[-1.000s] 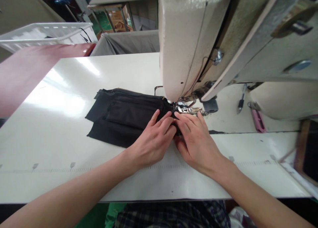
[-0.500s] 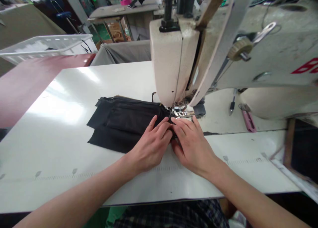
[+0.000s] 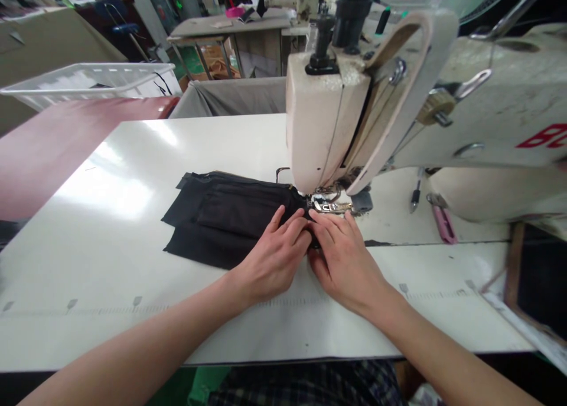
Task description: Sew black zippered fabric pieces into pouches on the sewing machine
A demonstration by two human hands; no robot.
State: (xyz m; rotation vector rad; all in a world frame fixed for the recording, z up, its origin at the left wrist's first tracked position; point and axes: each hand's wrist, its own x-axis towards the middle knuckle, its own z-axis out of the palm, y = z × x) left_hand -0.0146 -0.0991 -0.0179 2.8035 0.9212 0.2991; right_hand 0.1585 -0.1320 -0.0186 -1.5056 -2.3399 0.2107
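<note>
A flat black fabric piece (image 3: pixel 239 208) with a stitched pocket-like panel lies on the white sewing table (image 3: pixel 110 264). Its right end reaches the presser foot (image 3: pixel 330 206) of a sewing machine (image 3: pixel 330 120). My left hand (image 3: pixel 279 252) rests on the fabric's near right part, fingers bent and pinched at its edge. Beside it, my right hand (image 3: pixel 343 252) grips the same end just in front of the presser foot, with thumb and fingers closed. The fingertips of both hands nearly touch. The needle point and the fabric under my fingers are hidden.
Thread snips with a pink handle (image 3: pixel 443 220) and a pen (image 3: pixel 415 190) lie under the machine arm. A dark framed panel (image 3: pixel 538 276) stands at the right edge. Behind the table are a white plastic basket (image 3: pixel 88 78) and a grey cloth-lined bin (image 3: pixel 234 96).
My view has tilted up slightly, so the machine and fabric appear a little farther right. Both hands keep their hold near the presser foot with almost no visible movement.
</note>
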